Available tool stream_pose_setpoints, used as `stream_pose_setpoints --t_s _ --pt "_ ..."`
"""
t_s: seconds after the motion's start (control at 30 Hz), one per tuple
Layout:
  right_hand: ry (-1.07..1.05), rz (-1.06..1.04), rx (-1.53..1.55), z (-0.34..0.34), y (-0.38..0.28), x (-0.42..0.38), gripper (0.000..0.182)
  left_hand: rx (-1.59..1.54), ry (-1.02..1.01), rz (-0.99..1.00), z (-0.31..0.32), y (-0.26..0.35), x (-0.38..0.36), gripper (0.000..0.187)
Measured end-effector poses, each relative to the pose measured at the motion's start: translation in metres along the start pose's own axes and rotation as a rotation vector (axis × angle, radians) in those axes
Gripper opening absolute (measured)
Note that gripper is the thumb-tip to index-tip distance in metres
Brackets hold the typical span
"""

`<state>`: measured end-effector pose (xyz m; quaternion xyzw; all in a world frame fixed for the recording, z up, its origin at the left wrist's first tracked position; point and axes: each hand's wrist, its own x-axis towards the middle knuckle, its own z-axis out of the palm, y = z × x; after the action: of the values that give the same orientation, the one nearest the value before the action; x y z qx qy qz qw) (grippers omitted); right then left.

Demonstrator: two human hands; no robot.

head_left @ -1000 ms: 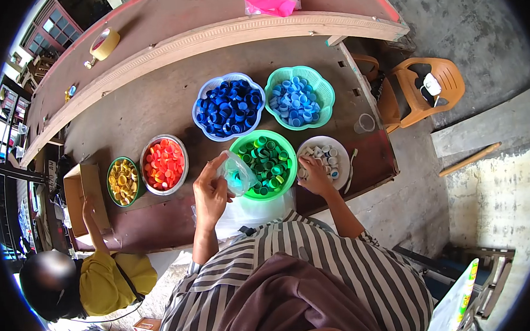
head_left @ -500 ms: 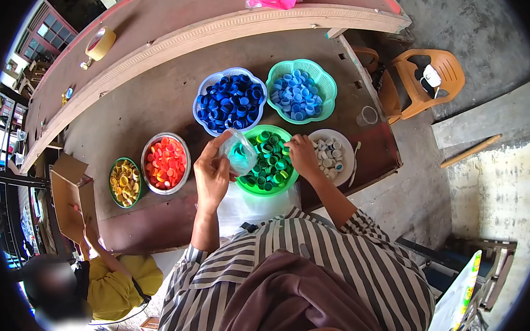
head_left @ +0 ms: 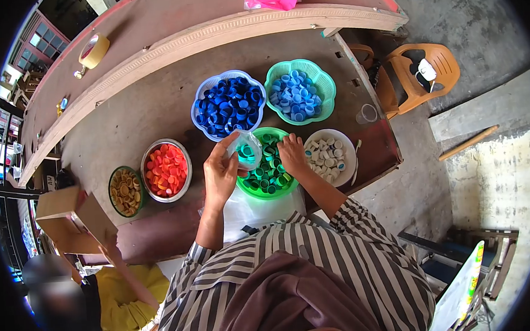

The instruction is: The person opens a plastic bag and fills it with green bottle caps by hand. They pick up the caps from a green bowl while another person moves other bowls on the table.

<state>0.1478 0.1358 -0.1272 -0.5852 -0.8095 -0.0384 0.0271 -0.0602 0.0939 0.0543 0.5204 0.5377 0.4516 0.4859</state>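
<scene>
My left hand (head_left: 220, 172) is closed on the rim of a clear plastic bag (head_left: 247, 151) with some green caps inside. The bag is held above the left side of a bright green basin (head_left: 271, 195) full of green bottle caps (head_left: 266, 176). My right hand (head_left: 292, 154) is over the basin's right side, its bent fingers down among the caps. Whatever is between those fingertips is hidden. Just right of this hand stands a white bowl (head_left: 350, 169) of white and grey caps.
Behind are baskets of dark blue caps (head_left: 229, 104) and light blue caps (head_left: 296, 95). Orange-red caps (head_left: 166, 168) and yellow caps (head_left: 125, 191) stand left. Clear plastic (head_left: 237, 212) lies before the basin. A person in yellow (head_left: 125, 298) holds a cardboard box (head_left: 70, 220). A raised ledge (head_left: 210, 39) runs behind.
My right hand has moved left, deeper over the green caps. My left hand has shifted slightly right with the bag. The other person has lifted and tipped the cardboard box.
</scene>
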Motion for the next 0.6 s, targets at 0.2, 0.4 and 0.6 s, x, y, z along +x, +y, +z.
stream_pose_setpoints --t_s 0.2,0.4,0.6 --pt "0.074 0.113 1.027 -0.027 0.021 -0.016 0.042 -0.055 -0.054 0.0 0.001 -0.003 0.005 0.04" --pt "-0.015 0.201 1.72 -0.047 0.021 -0.04 0.038 -0.147 -0.093 0.006 0.0 -0.011 0.009 0.041" --pt "-0.065 0.584 2.054 -0.072 0.01 -0.053 0.013 -0.183 -0.088 0.049 0.004 -0.014 0.005 0.041"
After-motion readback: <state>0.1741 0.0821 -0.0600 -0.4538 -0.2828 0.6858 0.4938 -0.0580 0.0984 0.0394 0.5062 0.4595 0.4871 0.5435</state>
